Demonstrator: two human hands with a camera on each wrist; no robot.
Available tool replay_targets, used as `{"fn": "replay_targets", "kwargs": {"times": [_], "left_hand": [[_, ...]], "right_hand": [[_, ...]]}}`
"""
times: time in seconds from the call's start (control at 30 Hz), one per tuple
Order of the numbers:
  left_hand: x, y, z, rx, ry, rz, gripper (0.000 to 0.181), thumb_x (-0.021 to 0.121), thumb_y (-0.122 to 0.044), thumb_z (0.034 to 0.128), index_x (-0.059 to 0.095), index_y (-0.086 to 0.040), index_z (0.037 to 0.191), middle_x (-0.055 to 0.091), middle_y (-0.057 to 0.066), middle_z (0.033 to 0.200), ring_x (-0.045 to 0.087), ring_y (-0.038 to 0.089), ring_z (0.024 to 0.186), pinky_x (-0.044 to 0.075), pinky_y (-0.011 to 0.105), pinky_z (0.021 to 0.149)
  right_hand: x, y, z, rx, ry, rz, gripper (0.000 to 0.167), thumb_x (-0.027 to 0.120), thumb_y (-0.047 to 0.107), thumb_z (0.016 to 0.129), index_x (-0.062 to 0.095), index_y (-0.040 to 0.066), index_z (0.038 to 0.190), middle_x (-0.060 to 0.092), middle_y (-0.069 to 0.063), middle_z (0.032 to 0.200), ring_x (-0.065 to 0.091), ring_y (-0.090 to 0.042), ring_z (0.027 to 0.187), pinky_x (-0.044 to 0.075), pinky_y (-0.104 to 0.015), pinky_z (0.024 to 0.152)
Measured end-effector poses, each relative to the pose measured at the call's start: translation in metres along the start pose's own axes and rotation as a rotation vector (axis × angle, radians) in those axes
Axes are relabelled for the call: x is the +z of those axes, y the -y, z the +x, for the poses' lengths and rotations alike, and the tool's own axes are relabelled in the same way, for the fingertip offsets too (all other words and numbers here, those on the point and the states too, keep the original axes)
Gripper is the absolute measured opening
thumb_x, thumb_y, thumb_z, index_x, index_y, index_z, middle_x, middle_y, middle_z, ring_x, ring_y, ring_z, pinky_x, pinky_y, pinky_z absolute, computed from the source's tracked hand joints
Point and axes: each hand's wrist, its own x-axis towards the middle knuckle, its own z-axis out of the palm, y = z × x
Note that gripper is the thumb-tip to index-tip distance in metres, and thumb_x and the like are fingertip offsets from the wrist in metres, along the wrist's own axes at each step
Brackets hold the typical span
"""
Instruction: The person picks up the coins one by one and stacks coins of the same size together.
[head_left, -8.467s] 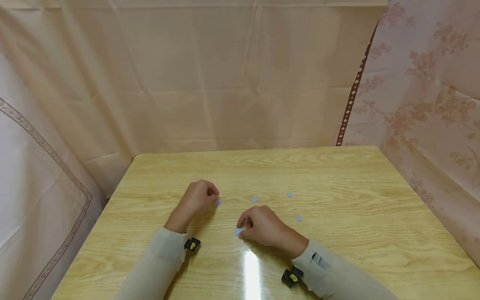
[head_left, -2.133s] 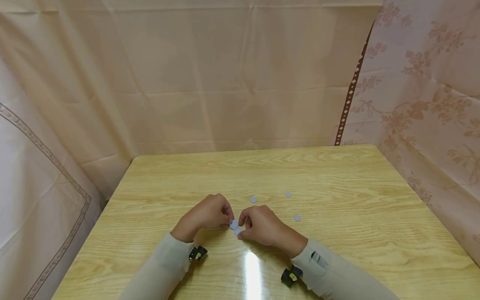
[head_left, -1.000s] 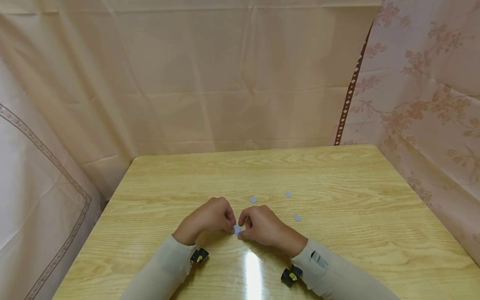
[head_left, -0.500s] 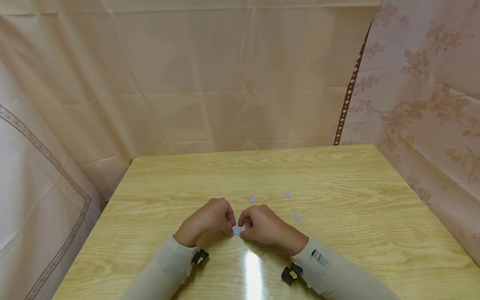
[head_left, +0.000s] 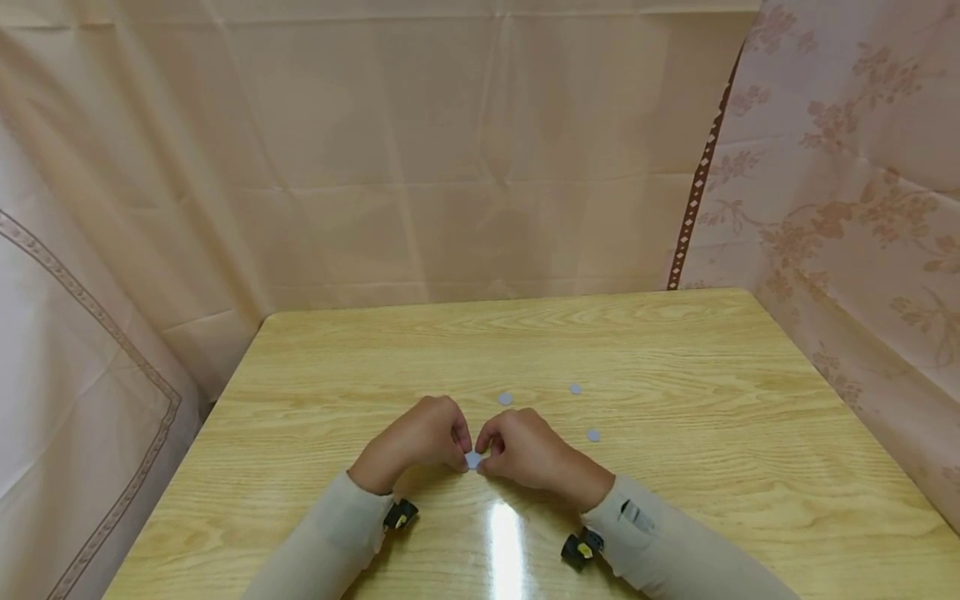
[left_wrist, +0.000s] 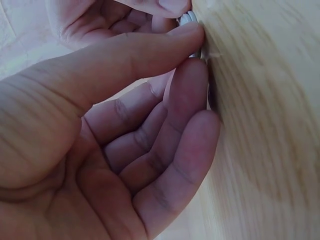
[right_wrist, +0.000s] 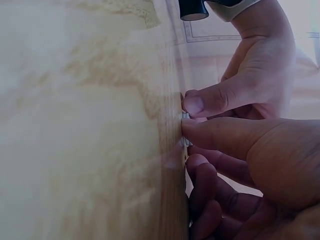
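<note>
Small pale grey-blue discs [head_left: 473,460] lie one on another on the table between my two hands. From the left, my left hand [head_left: 420,432] pinches their edge between thumb and fingers; my right hand [head_left: 531,454] pinches the opposite side. In the left wrist view, layered disc edges [left_wrist: 189,19] show beside the left thumb, close to the wood surface. The right wrist view has both thumbs near each other at the thin stack [right_wrist: 185,116], low against the tabletop. Fingers cover much of the discs, so their number cannot be told.
Three more discs lie flat on the wooden table [head_left: 337,350]: one beyond my hands [head_left: 506,399], one farther back right [head_left: 575,389] and one right of my right hand [head_left: 594,436]. Beige and floral cloths [head_left: 450,167] hang behind and beside the table.
My left hand has come right and nearer with a disc, which now lies over the one at my right hand. The two discs, offset earlier, now line up more closely. My right hand has barely moved.
</note>
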Motion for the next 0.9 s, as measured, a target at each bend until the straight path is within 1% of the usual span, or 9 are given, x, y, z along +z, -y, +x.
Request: {"fn": "replay_targets", "kwargs": {"times": [0.2, 0.37, 0.6, 0.8, 0.9], "left_hand": [[0.000, 0.000, 0.000, 0.004, -0.006, 0.010, 0.019, 0.093, -0.004, 0.0705, 0.076, -0.012, 0.073, 0.068, -0.006, 0.068, 0.062, 0.012, 0.067, 0.053, 0.028, 0.062], [0.000, 0.001, -0.002, 0.003, -0.019, 0.012, 0.019, 0.093, -0.005, 0.0709, 0.076, -0.013, 0.073, 0.069, -0.007, 0.069, 0.062, 0.012, 0.068, 0.053, 0.028, 0.062], [-0.003, 0.006, -0.009, 0.008, -0.051, 0.018, 0.019, 0.092, -0.004, 0.0700, 0.075, -0.013, 0.072, 0.068, -0.008, 0.069, 0.062, 0.012, 0.069, 0.053, 0.030, 0.064], [-0.007, 0.017, -0.015, -0.010, -0.074, 0.000, 0.019, 0.092, -0.003, 0.0704, 0.075, -0.013, 0.072, 0.069, -0.006, 0.070, 0.062, 0.013, 0.070, 0.053, 0.030, 0.065], [-0.009, 0.022, -0.018, -0.027, -0.079, -0.020, 0.018, 0.091, -0.002, 0.0712, 0.076, -0.012, 0.073, 0.069, -0.005, 0.070, 0.062, 0.013, 0.068, 0.053, 0.030, 0.064]], "right_hand": [[0.000, 0.001, 0.000, -0.013, -0.010, 0.000, 0.005, 0.083, 0.012, 0.084, 0.081, 0.012, 0.088, 0.068, 0.013, 0.069, 0.057, 0.001, 0.060, 0.051, -0.021, 0.061], [0.000, 0.005, 0.002, 0.000, -0.006, -0.002, 0.004, 0.084, 0.012, 0.084, 0.082, 0.011, 0.088, 0.073, 0.010, 0.075, 0.059, 0.000, 0.063, 0.052, -0.021, 0.061], [0.005, 0.011, 0.007, 0.041, -0.013, -0.063, 0.005, 0.085, 0.020, 0.085, 0.083, 0.017, 0.088, 0.079, 0.008, 0.092, 0.066, -0.002, 0.078, 0.053, -0.022, 0.065], [0.012, 0.020, 0.017, 0.095, -0.019, -0.121, 0.007, 0.085, 0.028, 0.085, 0.083, 0.023, 0.089, 0.077, 0.013, 0.090, 0.066, -0.003, 0.078, 0.051, -0.024, 0.059], [0.015, 0.025, 0.022, 0.109, -0.018, -0.133, 0.006, 0.085, 0.028, 0.084, 0.083, 0.025, 0.088, 0.077, 0.013, 0.089, 0.066, -0.004, 0.077, 0.050, -0.024, 0.057]]}}
